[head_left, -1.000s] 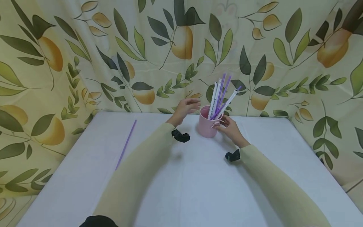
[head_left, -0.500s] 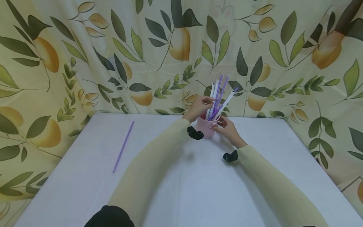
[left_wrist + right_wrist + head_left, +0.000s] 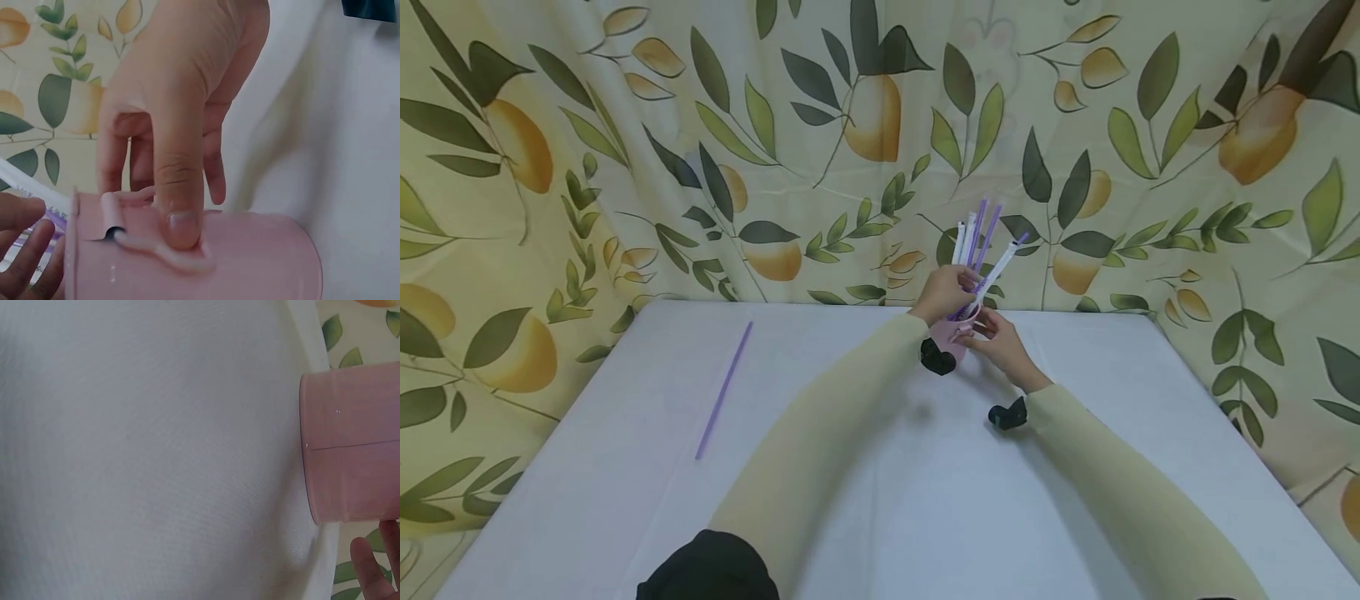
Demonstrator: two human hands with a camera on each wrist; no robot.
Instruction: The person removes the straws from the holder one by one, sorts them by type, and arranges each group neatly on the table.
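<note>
A small pink bucket (image 3: 956,333) stands near the table's far edge, holding several straws (image 3: 980,233), some purple and some in printed white wrappers. My right hand (image 3: 1003,346) grips its right side. In the left wrist view, the thumb of this right hand (image 3: 181,106) presses on the bucket's looped handle (image 3: 169,255), with the other fingers behind. From the left, my left hand (image 3: 946,292) has its fingers among the straws just over the rim; whether they pinch any, I cannot tell. Its fingertips (image 3: 31,250) overlap the straws in the left wrist view.
A single purple straw (image 3: 724,392) lies on the white-covered table (image 3: 587,467) at left. A curtain (image 3: 820,175) printed with leaves and fruit hangs right behind the table. Dark wrist cameras (image 3: 1007,413) sit below both hands.
My left hand has moved right from beside the bucket, over its rim, and then down to the straws. The right hand keeps its place on the bucket.
</note>
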